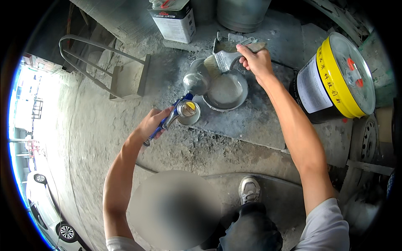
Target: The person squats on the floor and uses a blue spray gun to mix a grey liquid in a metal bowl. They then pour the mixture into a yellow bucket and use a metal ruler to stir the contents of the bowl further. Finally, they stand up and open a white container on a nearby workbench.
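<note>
My left hand (155, 123) is closed around the handle of a blue spray gun (181, 104) with a rounded grey metal cup (197, 83). The cup is tilted beside a round bowl (240, 99) with grey liquid in it. In my right hand (256, 62) is a wide flat paintbrush (226, 60), gripped by its wooden handle. Its pale bristles point left, at the mouth of the cup and over the bowl's far edge; whether they touch the cup I cannot tell. Under the front of the gun stands a small open tin (192, 120), partly covered.
A black bucket (316, 85) with a yellow band stands at the right. At the back are a square tin (175, 26) and a grey drum (243, 16). A metal-framed stand (130, 81) is at the left. A hose (234, 174) runs across the floor by my shoe (250, 188).
</note>
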The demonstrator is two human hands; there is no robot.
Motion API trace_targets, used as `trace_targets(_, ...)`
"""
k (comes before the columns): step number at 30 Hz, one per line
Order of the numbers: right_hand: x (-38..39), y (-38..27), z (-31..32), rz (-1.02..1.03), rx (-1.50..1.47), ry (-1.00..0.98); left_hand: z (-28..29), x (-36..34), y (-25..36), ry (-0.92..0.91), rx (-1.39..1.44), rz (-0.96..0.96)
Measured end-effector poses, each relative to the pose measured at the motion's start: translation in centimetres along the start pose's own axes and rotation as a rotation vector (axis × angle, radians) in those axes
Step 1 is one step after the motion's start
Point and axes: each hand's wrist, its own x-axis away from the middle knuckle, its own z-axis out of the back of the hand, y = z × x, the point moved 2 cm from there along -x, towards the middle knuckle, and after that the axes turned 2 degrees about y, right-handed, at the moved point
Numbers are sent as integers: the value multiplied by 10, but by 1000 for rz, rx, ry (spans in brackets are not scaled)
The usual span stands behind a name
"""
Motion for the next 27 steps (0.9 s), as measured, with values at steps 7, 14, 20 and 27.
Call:
trace_targets(7, 37, 55, 14, 79, 283, 19, -20, 13, -14, -11, 409, 22)
trace_targets(14, 93, 68, -7, 599, 866, -431, -27, 29, 3, -208, 804, 27)
trace_targets(20, 94, 71, -10, 542, 914, -381, -18, 17, 10, -209, 902, 208)
trace_targets(27, 95, 21, -23, 467, 478, -271, -25, 18, 9, -118, 823, 249)
